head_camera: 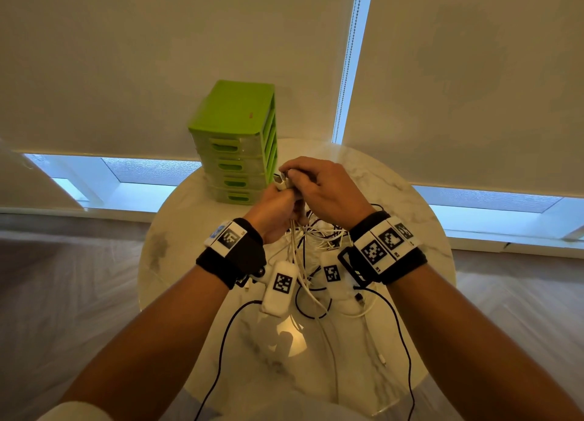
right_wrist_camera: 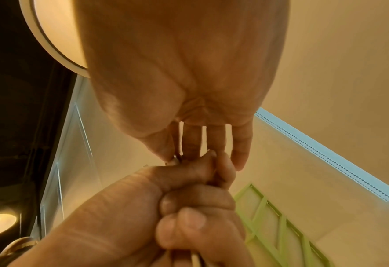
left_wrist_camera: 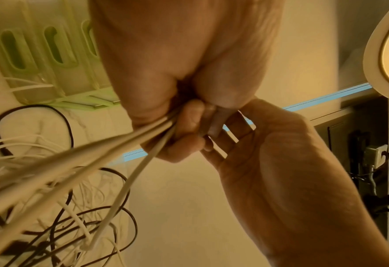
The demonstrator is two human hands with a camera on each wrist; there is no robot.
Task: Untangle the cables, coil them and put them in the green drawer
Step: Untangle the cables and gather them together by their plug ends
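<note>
On the round marble table (head_camera: 407, 205), over its far half, both hands were raised and met just in front of the green drawer unit (head_camera: 235, 142).

Left hand (head_camera: 275, 212): fingers curled into a fist round a bundle of white cables (left_wrist_camera: 111, 151), wrist turned so the knuckles faced the drawers. Cable strands ran down from the underside of the fist to the tangle below (the left wrist view showed several pale strands leaving the fist together).

Right hand (head_camera: 325, 186): palm down, arched over the left fist, thumb and forefinger pinched on the cable plugs (head_camera: 282, 180) that stuck up out of the left fist. Remaining fingers (right_wrist_camera: 241, 150) hung fairly straight, slightly spread.

Tangle of cables (head_camera: 319, 237): white and black strands mixed, lying on the table beneath and behind the hands, between the two wrists. One black cable (head_camera: 401, 335) and one white cable (head_camera: 373, 341) trailed toward the near edge of the table.

Drawer unit: four drawers stacked, all pushed in, standing upright at the far left of the table top, close to the window blind (head_camera: 158, 57).

Wrists: black bands with white marker tags (head_camera: 379, 246) on each forearm.
</note>
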